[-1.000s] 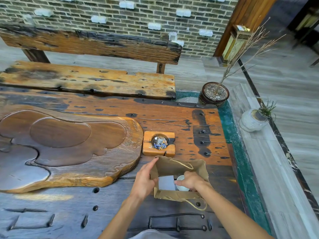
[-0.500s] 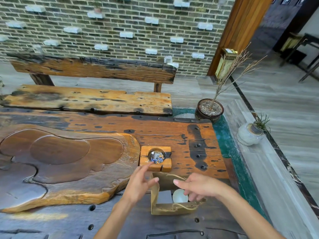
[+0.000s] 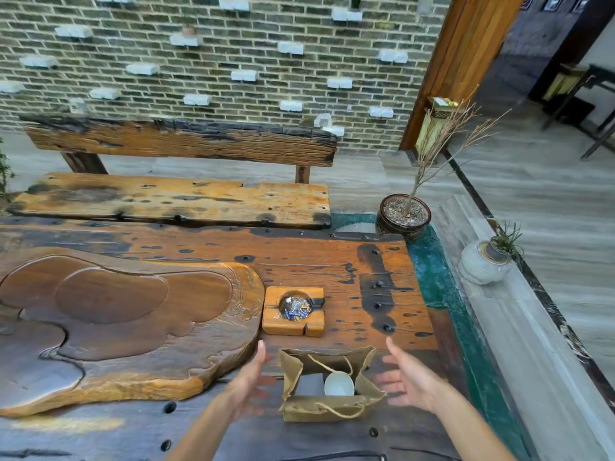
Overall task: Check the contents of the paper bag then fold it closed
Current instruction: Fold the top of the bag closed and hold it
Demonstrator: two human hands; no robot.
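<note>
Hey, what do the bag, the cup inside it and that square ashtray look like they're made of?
Paper bag: matte brown kraft paper, creased, with twisted cord handles.
Cup: smooth glossy white, probably ceramic or porcelain.
Ashtray: a block of orange, varnished-looking wood with visible grain; its round bowl glints, possibly metal or glass.

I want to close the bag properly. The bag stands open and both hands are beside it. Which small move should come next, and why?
Probably bring both hands in to pinch the top edges together. The paper bag stands open, a white cup and a grey box showing inside. The left hand and right hand flank it, open and not touching.
</note>
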